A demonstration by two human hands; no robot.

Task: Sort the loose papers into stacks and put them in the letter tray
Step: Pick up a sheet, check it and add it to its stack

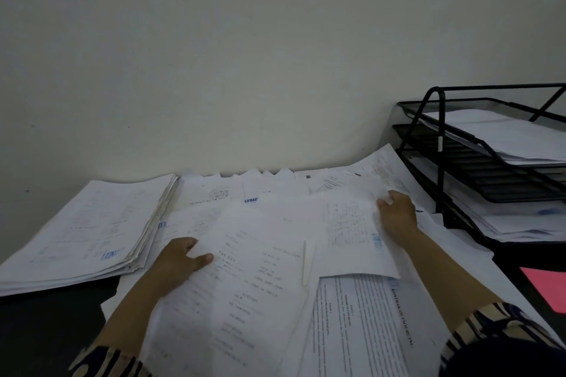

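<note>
Loose papers [275, 254] cover the desk to its far edge. Left hand [179, 263] pinches one sheet's left edge; right hand [398, 217] grips another's right edge. Black letter tray [441, 144] stands far right, a stack [88, 232] left.

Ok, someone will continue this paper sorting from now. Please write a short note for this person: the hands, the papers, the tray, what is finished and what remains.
Left hand: grips the left edge of a printed sheet.
Right hand: pinches the top edge of another sheet.
Loose papers cover the desk in front, overlapping.
One sorted stack lies at the left.
Letter tray stands at the right; the top and bottom tiers hold paper, the middle tier looks empty.
Done: one stack, some paper filed.
Left: sort the loose sheets and tray the stacks.
</note>
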